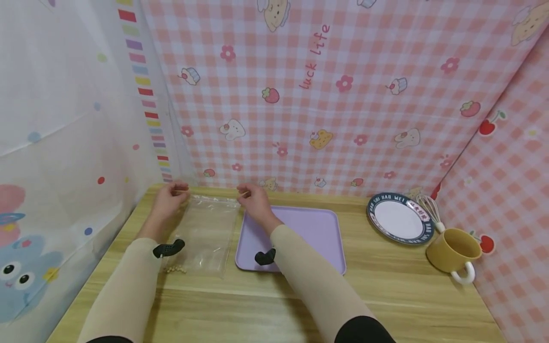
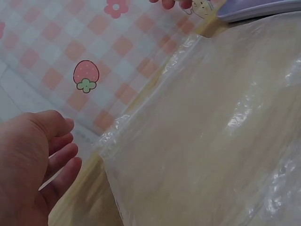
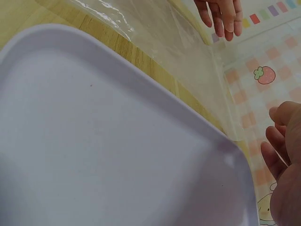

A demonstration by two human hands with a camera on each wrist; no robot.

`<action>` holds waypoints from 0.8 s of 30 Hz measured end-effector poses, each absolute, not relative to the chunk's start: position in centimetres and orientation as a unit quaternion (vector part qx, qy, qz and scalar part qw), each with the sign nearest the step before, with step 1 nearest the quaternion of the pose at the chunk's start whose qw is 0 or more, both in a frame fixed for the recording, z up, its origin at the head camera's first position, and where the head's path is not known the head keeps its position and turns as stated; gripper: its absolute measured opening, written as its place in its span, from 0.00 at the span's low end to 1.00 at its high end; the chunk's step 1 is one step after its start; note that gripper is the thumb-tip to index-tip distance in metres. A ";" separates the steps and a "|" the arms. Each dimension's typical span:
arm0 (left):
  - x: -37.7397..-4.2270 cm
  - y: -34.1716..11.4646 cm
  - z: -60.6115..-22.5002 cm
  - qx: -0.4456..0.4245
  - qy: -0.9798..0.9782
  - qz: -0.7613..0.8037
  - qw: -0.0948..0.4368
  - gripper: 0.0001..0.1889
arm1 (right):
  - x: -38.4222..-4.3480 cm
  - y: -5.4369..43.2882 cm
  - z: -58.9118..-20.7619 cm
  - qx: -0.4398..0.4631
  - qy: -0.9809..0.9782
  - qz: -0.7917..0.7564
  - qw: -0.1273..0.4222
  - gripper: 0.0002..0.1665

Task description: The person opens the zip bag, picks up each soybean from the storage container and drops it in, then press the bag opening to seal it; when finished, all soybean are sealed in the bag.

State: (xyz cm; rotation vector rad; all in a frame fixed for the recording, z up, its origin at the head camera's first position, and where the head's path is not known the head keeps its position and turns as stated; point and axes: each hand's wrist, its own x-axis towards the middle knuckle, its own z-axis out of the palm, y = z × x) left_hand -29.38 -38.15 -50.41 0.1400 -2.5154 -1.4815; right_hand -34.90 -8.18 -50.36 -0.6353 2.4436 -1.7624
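Note:
A clear plastic zip bag [image 1: 208,233] lies flat on the wooden table, its zip edge toward the back wall. Just off the bag's back left corner is my left hand [image 1: 170,195], fingers loosely bent; the left wrist view shows a gap between that hand [image 2: 44,155] and the bag [image 2: 178,136]. My right hand [image 1: 253,197] hovers by the back right corner, and the right wrist view shows its bent fingers holding nothing [image 3: 284,155]. Under the right forearm sits a lilac tray [image 1: 306,224]. Several small beige pieces [image 1: 175,269] lie at the bag's front left corner.
On the right stand a white plate [image 1: 396,219] with a dark lettered rim and a yellow mug [image 1: 450,250] with a white handle. A whisk [image 1: 429,207] lies behind them. Patterned cloth walls [image 1: 300,119] close off the table's back and sides.

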 end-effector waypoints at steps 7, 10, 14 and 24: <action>-29.9 -37.8 -50.1 0.034 -0.861 -0.494 0.118 0.17 | -35.3 -7.1 -50.1 -0.209 0.795 -0.569 0.026 0.20; -29.9 -37.5 -49.8 0.033 -0.864 -0.490 0.114 0.17 | -35.4 -6.6 -50.2 -0.216 0.798 -0.562 0.018 0.20; -29.7 -37.0 -49.5 0.030 -0.872 -0.479 0.093 0.19 | -35.1 -5.6 -50.0 -0.236 0.802 -0.548 0.008 0.20; -27.6 -35.0 -47.6 -0.064 -0.932 -0.343 0.099 0.25 | -33.5 0.5 -48.2 -0.299 0.808 -0.508 0.001 0.22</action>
